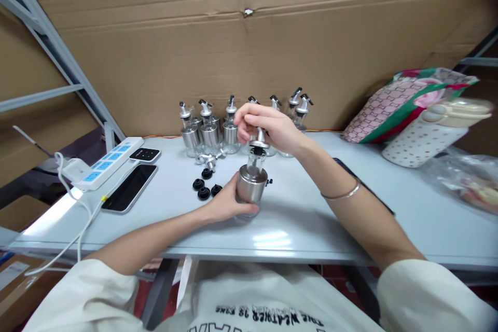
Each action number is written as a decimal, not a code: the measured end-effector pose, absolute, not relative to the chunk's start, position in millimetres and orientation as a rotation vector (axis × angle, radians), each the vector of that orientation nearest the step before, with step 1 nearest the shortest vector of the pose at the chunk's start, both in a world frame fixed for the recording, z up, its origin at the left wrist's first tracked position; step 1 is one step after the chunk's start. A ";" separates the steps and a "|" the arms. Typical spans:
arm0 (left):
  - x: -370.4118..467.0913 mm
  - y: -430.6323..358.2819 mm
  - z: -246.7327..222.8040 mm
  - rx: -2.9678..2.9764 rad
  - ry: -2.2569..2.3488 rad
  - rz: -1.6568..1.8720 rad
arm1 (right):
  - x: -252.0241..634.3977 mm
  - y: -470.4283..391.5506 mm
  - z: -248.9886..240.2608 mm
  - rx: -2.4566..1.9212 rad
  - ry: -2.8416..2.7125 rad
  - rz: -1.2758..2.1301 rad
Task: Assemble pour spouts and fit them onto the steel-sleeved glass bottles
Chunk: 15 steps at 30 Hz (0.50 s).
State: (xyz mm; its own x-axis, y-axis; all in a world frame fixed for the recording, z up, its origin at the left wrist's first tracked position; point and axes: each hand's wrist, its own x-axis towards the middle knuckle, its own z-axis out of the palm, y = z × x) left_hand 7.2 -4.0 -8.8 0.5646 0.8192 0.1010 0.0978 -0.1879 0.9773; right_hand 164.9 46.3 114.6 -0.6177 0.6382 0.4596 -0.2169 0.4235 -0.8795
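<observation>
The left hand (224, 203) is wrapped around the lower body of an upright glass-and-steel bottle (251, 187) near the table's (311, 218) front edge, apparently to steady it. The right hand (269, 127) arches over the pourer (259, 141) at the bottle's mouth, fingers curled; whether they grip it cannot be told. Beyond the left hand, black stoppers (198, 184) and loose metal spouts (210, 162) lie presumably within easy reach. Farther back, spouted bottles (210, 136) stand together before the cardboard (194, 62), likely leaving working space.
</observation>
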 end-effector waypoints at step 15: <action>3.0 -2.6 -1.2 1.508 0.773 0.735 | 170.0 56.8 113.6 -0.418 -1.446 1.519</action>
State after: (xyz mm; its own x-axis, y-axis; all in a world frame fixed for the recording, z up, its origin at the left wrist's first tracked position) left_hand 3.0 -2.6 -1.2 0.5757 0.8176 0.0104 0.0522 -0.0495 0.9974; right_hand 170.0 56.8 113.6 -0.4783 0.8024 0.3569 -0.3960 0.1657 -0.9032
